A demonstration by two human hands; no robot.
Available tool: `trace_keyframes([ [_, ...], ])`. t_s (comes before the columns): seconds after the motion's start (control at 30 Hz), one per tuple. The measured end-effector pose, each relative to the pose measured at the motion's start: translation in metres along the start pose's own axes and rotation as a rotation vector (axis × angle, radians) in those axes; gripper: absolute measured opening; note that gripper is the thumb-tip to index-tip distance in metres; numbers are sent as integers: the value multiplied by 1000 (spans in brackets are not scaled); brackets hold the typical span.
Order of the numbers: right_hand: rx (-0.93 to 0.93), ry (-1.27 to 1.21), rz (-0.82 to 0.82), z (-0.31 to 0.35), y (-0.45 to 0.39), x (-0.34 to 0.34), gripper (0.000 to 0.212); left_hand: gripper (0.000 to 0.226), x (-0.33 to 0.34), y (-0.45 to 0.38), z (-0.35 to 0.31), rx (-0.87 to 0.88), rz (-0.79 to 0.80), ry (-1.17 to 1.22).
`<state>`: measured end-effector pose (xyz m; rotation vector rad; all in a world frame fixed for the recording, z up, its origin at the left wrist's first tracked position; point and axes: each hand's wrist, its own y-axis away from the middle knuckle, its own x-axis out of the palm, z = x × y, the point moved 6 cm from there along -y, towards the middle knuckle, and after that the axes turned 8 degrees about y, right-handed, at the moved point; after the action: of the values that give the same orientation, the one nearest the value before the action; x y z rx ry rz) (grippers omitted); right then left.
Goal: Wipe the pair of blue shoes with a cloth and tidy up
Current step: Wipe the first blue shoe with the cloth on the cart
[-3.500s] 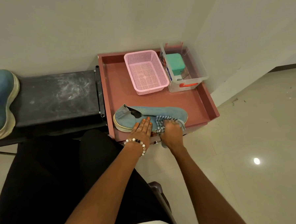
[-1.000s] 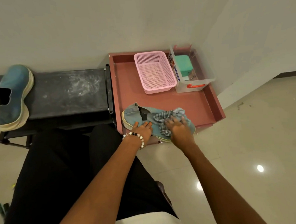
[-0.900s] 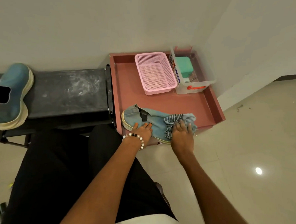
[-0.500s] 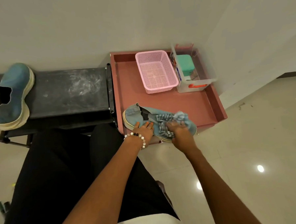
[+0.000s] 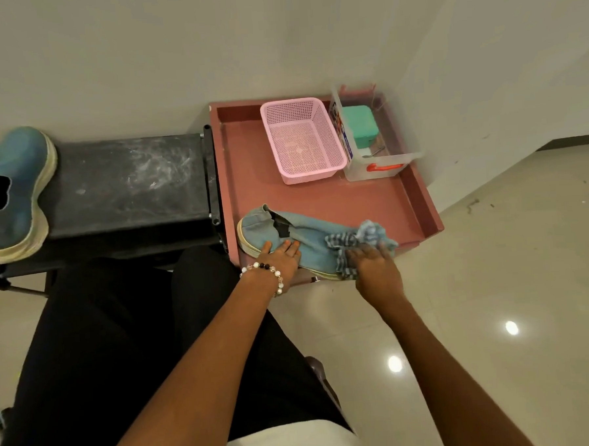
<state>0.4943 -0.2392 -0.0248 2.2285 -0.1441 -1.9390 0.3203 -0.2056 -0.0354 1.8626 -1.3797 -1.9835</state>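
Bare tray floor (image 5: 319,196) before pink basket (image 5: 302,139), seemingly.

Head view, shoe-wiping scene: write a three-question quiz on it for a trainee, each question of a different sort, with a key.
1. True or false: the pink basket on the red tray holds a shoe.
2. Which hand presses the checked cloth onto the light blue shoe? A. left hand B. right hand C. neither
3. Fill in: the darker blue shoe lies on the black ____, left of the tray.

Key: 1 false, the basket is empty. 2 B; the left hand lies flat on the shoe near its heel end. 3 bench.
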Motion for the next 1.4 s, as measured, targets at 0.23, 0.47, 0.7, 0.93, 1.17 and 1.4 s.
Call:
trace_keyframes([
  [0.23,323,-161,160,69,-21,-24,25,67,-3,4,-2,-2,-24,-25],
  [0.47,-52,-511,78,45,-17,-22,58,64,-1,-2,1,-2,-20,-6],
  [0.7,315,-57,120,35,0,-7,36,69,3,-6,1,-17,-22,-10],
  [0.93,7,-388,37,53,-7,-20,47,66,-1,-4,2,-8,-33,-7],
  [1.17,162,68,-77,1,11,-6,28,70,1,-4,2,0,-18,20],
  [1.4,165,-440,63,66,6,-9,28,74,-1,-3,2,-1,-30,26],
])
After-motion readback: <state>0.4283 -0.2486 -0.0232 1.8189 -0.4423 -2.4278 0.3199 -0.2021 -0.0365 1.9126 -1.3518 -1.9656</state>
